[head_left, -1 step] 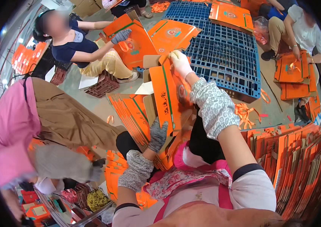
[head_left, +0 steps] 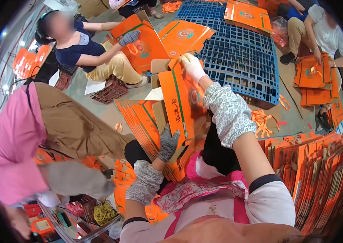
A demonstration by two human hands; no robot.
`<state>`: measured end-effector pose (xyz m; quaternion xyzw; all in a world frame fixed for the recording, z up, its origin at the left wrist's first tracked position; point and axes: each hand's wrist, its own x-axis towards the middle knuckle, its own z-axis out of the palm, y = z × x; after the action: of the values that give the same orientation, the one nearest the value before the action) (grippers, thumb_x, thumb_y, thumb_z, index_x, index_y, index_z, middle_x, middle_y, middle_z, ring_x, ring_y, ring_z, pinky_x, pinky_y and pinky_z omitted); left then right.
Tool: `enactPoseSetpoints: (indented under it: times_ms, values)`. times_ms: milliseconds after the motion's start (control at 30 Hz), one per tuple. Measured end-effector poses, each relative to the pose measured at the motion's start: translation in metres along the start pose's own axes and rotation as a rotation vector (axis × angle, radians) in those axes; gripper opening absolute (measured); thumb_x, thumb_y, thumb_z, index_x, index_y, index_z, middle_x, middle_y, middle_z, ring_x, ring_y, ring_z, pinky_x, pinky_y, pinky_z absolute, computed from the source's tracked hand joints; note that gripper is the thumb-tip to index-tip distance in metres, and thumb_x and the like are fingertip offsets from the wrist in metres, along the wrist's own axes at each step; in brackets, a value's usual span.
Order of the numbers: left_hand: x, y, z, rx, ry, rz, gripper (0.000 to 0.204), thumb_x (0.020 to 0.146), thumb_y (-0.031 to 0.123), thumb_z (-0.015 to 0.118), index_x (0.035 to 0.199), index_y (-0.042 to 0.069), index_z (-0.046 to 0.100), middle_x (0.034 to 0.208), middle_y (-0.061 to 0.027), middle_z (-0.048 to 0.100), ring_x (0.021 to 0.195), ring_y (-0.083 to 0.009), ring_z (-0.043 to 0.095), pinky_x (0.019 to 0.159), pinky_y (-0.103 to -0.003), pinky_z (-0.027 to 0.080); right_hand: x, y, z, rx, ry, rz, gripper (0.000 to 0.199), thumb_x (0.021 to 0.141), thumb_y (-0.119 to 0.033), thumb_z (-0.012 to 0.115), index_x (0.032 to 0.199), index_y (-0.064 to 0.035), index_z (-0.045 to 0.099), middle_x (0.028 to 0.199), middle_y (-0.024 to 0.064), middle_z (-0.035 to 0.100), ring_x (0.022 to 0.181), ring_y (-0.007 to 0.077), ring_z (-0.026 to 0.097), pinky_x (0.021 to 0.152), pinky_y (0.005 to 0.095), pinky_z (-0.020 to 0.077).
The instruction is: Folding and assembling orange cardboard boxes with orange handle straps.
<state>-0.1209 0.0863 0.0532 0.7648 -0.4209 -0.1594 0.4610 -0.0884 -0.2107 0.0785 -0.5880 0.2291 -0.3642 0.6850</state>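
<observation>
A flat orange carton (head_left: 174, 97) with a dark green stripe and open brown flaps stands tilted in front of me. At its top edge my right hand (head_left: 193, 67), in a white glove, is closed on the cardboard. My left hand (head_left: 168, 145), in a grey glove, is at the carton's lower left corner, thumb apart from the fingers, with the edge between them. Under and left of it, a fanned stack of flat orange cartons (head_left: 139, 127) leans by my knees. Some of the fingers on the far side are hidden.
A blue plastic pallet (head_left: 240, 60) lies ahead, bearing orange cartons (head_left: 247, 17). Orange ribbons (head_left: 263, 121) lie on the floor to the right. Many folded cartons (head_left: 321, 174) stand in rows at my right. A person in pink (head_left: 15, 146) bends close on my left; another (head_left: 86, 48) sits on a crate.
The person in pink on my left has shifted slightly to the right, with the grey-sleeved arm. My hands and the carton stay almost where they were.
</observation>
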Motion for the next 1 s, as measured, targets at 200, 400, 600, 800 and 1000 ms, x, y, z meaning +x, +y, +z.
enactPoseSetpoints:
  times_ms: [200, 400, 600, 800, 1000]
  values:
    - [0.048, 0.047, -0.01, -0.957, -0.212, -0.283, 0.043, 0.092, 0.036, 0.043, 0.121, 0.003, 0.044, 0.11, -0.0109, 0.057, 0.094, -0.0229, 0.059, 0.078, -0.035, 0.051, 0.001, 0.008, 0.002, -0.127, -0.106, -0.087, 0.023, 0.087, -0.019, 0.045, 0.08, 0.0012, 0.055, 0.063, 0.0104, 0.054, 0.053, 0.019, 0.057, 0.05, 0.0326, 0.045]
    - [0.117, -0.053, 0.016, -1.438, -0.256, -0.528, 0.036, 0.093, 0.032, 0.039, 0.112, 0.004, 0.052, 0.101, -0.0104, 0.062, 0.085, -0.0255, 0.062, 0.073, -0.039, 0.053, -0.008, 0.006, 0.002, -0.637, -0.113, -0.243, 0.026, 0.084, -0.028, 0.048, 0.089, -0.0059, 0.061, 0.086, 0.0181, 0.061, 0.085, 0.0364, 0.057, 0.075, 0.042, 0.0445]
    - [0.131, -0.075, 0.024, -1.376, -0.211, -0.624, 0.034, 0.093, 0.033, 0.04, 0.109, 0.006, 0.054, 0.094, -0.0089, 0.063, 0.079, -0.024, 0.063, 0.067, -0.037, 0.055, -0.022, 0.01, -0.027, -0.777, -0.307, 0.128, 0.025, 0.081, -0.023, 0.051, 0.084, -0.0008, 0.062, 0.088, 0.022, 0.061, 0.085, 0.035, 0.06, 0.074, 0.0416, 0.0468]
    - [0.127, -0.086, 0.02, -1.367, -0.195, -0.653, 0.034, 0.093, 0.033, 0.041, 0.108, 0.006, 0.054, 0.093, -0.0083, 0.063, 0.078, -0.0234, 0.063, 0.066, -0.036, 0.054, -0.044, 0.02, -0.022, -0.98, -0.558, -0.004, 0.02, 0.078, -0.017, 0.051, 0.087, -0.0023, 0.062, 0.086, 0.019, 0.062, 0.081, 0.0356, 0.059, 0.073, 0.0404, 0.0471]
    - [0.131, -0.092, 0.022, -1.352, -0.165, -0.669, 0.034, 0.092, 0.034, 0.042, 0.108, 0.006, 0.054, 0.091, -0.0077, 0.063, 0.077, -0.0228, 0.062, 0.065, -0.036, 0.054, -0.054, 0.016, -0.009, -0.936, -0.549, -0.038, 0.02, 0.078, -0.016, 0.05, 0.085, -0.0028, 0.062, 0.084, 0.0188, 0.062, 0.081, 0.0352, 0.059, 0.072, 0.0407, 0.0468]
